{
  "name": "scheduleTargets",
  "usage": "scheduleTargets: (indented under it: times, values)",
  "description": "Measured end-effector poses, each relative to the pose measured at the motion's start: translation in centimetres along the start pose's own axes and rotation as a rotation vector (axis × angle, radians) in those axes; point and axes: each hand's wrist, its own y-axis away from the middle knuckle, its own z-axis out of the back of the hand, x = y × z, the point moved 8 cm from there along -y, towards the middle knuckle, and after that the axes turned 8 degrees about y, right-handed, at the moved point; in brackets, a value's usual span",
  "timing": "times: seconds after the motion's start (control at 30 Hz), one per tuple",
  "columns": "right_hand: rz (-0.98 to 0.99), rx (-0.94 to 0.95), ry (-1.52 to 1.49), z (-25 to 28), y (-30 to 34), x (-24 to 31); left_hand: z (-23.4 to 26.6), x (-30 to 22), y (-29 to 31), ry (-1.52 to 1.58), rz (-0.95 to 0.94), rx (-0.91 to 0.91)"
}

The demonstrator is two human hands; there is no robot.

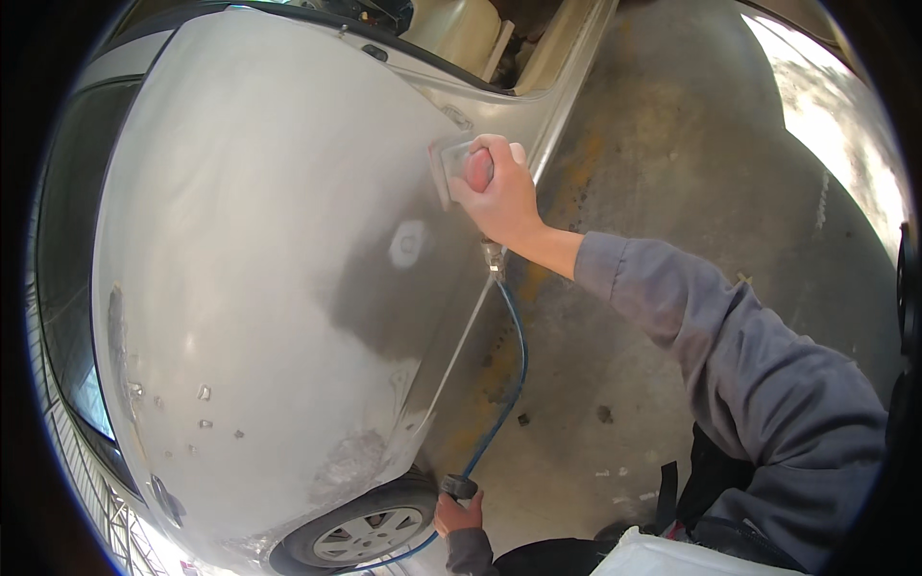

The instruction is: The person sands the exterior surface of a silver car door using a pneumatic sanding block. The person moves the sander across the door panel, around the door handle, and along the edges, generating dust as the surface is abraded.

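My right hand [499,197] is closed round a sander [456,165] with a red top. Its flat pad lies against the dull, light-grey side panel [259,192] of a car. Below the wrist, a metal fitting [493,257] joins the sander to a blue air hose [521,355]. The hose curves down to my left hand [461,514], near the wheel. That hand is closed on a dark round piece [459,487] where the hose passes; its exact kind cannot be made out. A dark grey patch [370,278] with a pale spot is on the panel below the sander.
The car's wheel [365,531] is at the bottom. An open door gap [480,43] shows the interior at the top, and a dark window [72,221] lies far left. Concrete floor [653,144] with dark blotches stretches to the right. Rough patches [351,466] mark the lower panel.
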Motion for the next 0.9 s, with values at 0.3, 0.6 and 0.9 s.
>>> scheduleTargets:
  times: [0.3,0.6,0.9]
  values:
    - [-0.051,-0.095,0.023,0.8,-3.0,0.7,3.6,-3.6,1.7,0.052,0.005,0.037]
    - [0.583,0.01,0.141,-3.7,6.3,12.5,3.2,-3.6,0.2,-0.124,0.097,0.216]
    - [0.784,0.469,0.06,-7.9,17.2,17.2,-0.8,-1.6,1.7,-0.135,0.118,0.351]
